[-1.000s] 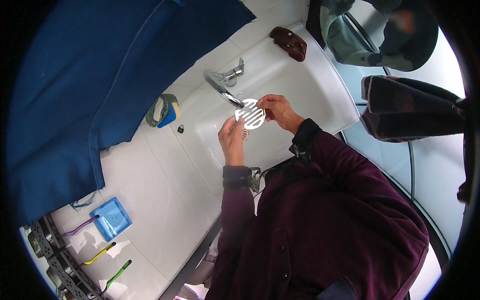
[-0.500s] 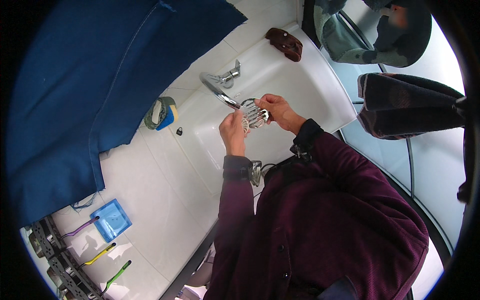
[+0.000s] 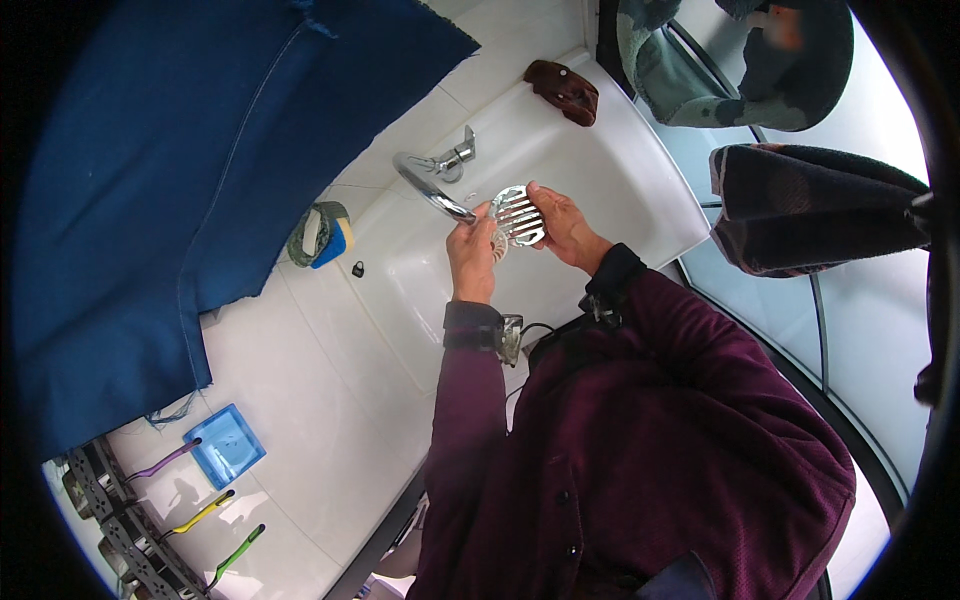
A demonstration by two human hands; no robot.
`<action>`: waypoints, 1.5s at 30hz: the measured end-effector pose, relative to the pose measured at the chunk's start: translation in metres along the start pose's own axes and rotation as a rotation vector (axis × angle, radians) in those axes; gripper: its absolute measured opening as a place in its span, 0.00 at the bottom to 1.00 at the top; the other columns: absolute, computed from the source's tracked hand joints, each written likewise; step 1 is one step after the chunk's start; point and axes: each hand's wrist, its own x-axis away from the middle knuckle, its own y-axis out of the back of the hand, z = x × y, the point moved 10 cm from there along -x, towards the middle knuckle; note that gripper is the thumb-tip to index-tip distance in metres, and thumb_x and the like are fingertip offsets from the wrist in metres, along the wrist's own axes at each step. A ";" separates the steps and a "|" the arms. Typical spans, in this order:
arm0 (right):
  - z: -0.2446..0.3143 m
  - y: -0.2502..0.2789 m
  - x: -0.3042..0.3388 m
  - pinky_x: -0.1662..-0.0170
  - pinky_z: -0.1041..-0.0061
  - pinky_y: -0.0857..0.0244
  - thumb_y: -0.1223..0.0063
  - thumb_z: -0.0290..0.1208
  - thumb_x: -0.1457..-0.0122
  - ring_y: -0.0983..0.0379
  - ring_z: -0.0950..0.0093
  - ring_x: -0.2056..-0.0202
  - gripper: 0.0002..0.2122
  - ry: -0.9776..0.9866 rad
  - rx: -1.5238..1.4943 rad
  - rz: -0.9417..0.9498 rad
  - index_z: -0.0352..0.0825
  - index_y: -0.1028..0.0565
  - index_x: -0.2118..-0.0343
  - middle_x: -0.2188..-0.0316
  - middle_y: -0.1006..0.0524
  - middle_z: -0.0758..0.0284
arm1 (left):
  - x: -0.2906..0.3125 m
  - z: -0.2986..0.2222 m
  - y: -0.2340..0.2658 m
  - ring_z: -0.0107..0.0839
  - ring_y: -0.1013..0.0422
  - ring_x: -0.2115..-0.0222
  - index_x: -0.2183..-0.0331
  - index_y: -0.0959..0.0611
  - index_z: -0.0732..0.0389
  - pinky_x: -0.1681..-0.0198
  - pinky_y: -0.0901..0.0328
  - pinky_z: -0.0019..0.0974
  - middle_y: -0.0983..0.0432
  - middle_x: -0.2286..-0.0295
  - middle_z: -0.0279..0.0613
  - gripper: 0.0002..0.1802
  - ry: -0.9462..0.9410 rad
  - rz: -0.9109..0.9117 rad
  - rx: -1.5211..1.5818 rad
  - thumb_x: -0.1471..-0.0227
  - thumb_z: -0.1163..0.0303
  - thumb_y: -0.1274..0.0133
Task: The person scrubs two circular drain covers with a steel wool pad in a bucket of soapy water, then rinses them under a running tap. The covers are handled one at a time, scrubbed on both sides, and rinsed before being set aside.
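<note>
Over the white sink, beside the end of the chrome tap's spout, both my hands are close together. A round, shiny metal drain grate with long parallel slots is gripped at its right edge by my right hand, thumb toward its top. My left hand is closed around a smaller, pale round piece with slots, which looks like a strainer. This smaller piece sits at the grate's left edge, partly covered by my fingers. Whether the two pieces touch is hard to make out.
A brown crumpled cloth lies on the sink's far rim. Sponges and a small black object rest left of the sink. A blue dish and several coloured toothbrushes are lower left. Blue fabric hangs upper left; a dark towel hangs right.
The grate has tilted so its slotted face shows more fully, and my right hand's fingers have shifted along its edge. The view has moved slightly.
</note>
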 end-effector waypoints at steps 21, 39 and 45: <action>-0.012 -0.010 -0.005 0.78 0.80 0.38 0.53 0.45 0.28 0.27 0.81 0.74 0.18 -0.041 0.105 0.059 0.35 0.24 0.49 0.65 0.19 0.70 | -0.002 0.019 0.026 0.21 0.30 0.76 0.59 0.16 0.65 0.75 0.35 0.29 0.23 0.71 0.30 0.11 -0.017 0.044 0.171 0.44 0.72 0.42; -0.032 -0.022 -0.016 0.68 0.77 0.21 0.40 0.32 0.37 0.20 0.77 0.68 0.13 -0.114 0.091 -0.007 0.29 0.20 0.55 0.66 0.20 0.65 | 0.045 -0.019 0.064 0.20 0.26 0.69 0.52 0.18 0.69 0.70 0.33 0.26 0.17 0.62 0.39 0.17 -0.156 -0.235 0.025 0.42 0.74 0.39; -0.042 -0.042 -0.015 0.59 0.72 0.20 0.43 0.27 0.35 0.19 0.72 0.63 0.12 -0.078 0.038 0.108 0.24 0.22 0.54 0.63 0.19 0.62 | 0.053 -0.017 0.079 0.19 0.25 0.69 0.52 0.18 0.68 0.70 0.33 0.25 0.17 0.62 0.38 0.16 -0.182 -0.280 0.065 0.42 0.75 0.39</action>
